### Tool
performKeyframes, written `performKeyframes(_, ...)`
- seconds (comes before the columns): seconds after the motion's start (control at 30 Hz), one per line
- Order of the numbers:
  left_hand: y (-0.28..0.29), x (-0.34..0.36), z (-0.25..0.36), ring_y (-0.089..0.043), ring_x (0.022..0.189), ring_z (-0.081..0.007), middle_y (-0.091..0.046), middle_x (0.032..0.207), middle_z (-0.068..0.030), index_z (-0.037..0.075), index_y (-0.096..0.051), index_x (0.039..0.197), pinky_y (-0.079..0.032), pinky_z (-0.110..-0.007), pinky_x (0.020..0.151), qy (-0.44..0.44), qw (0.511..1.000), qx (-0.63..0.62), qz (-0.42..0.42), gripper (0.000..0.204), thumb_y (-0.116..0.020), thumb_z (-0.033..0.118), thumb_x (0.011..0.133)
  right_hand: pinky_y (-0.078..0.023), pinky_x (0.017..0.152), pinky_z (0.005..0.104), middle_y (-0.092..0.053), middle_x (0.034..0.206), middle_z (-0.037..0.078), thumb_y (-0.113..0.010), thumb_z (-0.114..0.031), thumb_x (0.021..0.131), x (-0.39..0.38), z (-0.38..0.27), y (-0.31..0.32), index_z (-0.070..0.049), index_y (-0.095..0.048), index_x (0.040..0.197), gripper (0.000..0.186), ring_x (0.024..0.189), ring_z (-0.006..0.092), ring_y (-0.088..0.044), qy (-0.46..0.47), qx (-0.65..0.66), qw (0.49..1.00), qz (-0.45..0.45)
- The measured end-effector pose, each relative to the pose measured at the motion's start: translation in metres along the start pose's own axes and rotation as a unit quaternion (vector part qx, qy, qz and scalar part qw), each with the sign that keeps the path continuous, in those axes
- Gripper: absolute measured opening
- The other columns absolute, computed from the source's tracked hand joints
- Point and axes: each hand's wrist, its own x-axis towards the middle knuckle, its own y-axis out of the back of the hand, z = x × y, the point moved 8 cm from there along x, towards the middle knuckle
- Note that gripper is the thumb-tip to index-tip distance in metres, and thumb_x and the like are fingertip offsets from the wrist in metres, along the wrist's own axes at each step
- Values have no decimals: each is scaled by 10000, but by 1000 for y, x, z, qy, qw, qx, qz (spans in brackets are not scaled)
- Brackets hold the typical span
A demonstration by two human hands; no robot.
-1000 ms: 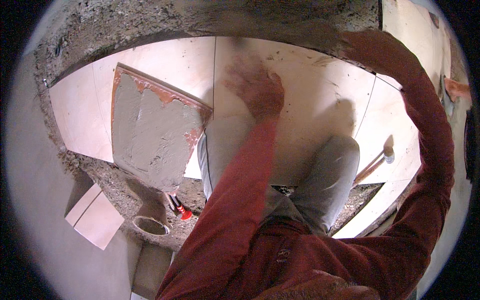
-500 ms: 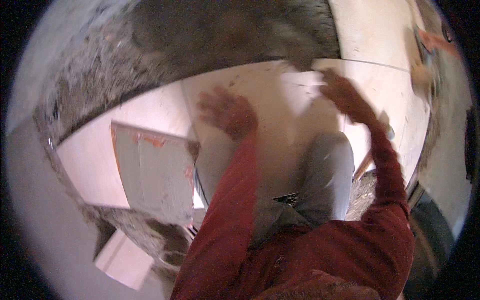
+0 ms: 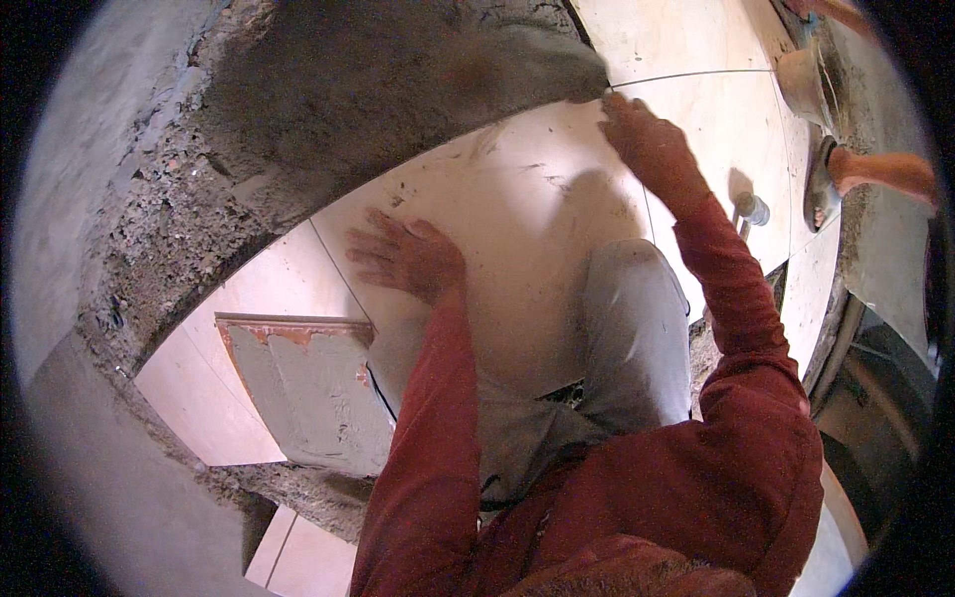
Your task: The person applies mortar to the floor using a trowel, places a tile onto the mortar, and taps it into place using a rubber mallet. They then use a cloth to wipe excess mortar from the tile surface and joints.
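My left hand (image 3: 406,261) lies open on a large cream floor tile (image 3: 507,214), palm down with fingers spread, close to the joint on its left. My right hand (image 3: 652,149) reaches to the tile's far right corner, where the fingertips touch or hover over the joint; its fingers are stretched out and I see nothing held. Beyond the tile's far edge spreads wet grey mortar (image 3: 398,90). Left of my knees lies another tile coated with grey mortar (image 3: 313,393), its orange-red edge showing. My bent knee (image 3: 637,298) is over the cream tile's near part.
A mallet-like tool (image 3: 753,208) with a pale cylindrical head lies on the tiles at right. Behind it are a bucket (image 3: 806,85) and another person's sandalled foot (image 3: 824,184). Rough rubble (image 3: 159,219) borders the left. More pale tiles (image 3: 303,552) lie lower left.
My view has shifted, and the smear of motion has gone. My left hand now rests flat on the tile; the right hand has come to the far corner. A person's sandalled foot now shows at right.
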Motion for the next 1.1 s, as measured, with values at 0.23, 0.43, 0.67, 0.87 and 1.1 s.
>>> performKeyframes(0.23,1,-1,2,-126,1522,-547,-116,1669,-307,106,-209,1636,-126,-693,1196,-6,1000,7,-15,747,-505,387,1010,-595,609,519,-673,946,187,-561,-360,1027,29,21,27,-97,-553,1201,316,724,417,-707,39,37,995,86)
performKeyframes(0.43,-2,-1,-4,-115,1524,-545,-96,1674,-308,97,-203,1638,-98,-693,1203,-3,1000,10,-10,745,-491,383,1014,-594,624,456,-700,960,150,-620,-354,995,90,-50,20,-108,-587,1297,391,724,350,-713,150,-104,983,-10)
performKeyframes(0.67,2,-1,1,-116,1518,-557,-81,1673,-314,84,-193,1637,-100,-711,1193,-8,1000,-6,-14,758,-497,382,1011,-568,595,404,-663,900,155,-587,-412,1025,97,52,19,-105,-585,1237,372,714,302,-689,36,-4,997,71)
performKeyframes(0.87,2,-1,1,-111,1510,-577,-90,1668,-319,82,-194,1637,-117,-725,1183,1,1000,-2,-28,792,-530,398,993,-505,527,324,-550,805,44,-623,-484,992,-26,9,-36,-92,-572,1169,433,610,154,-549,-355,631,690,-6)
performKeyframes(1.1,1,2,-1,-122,1511,-569,-112,1669,-311,87,-236,1626,-109,-723,1183,7,998,15,-66,787,-538,423,982,-466,487,271,-545,800,13,-600,-405,1041,89,-122,-44,-79,-560,1094,333,572,109,-517,-241,718,653,-17)
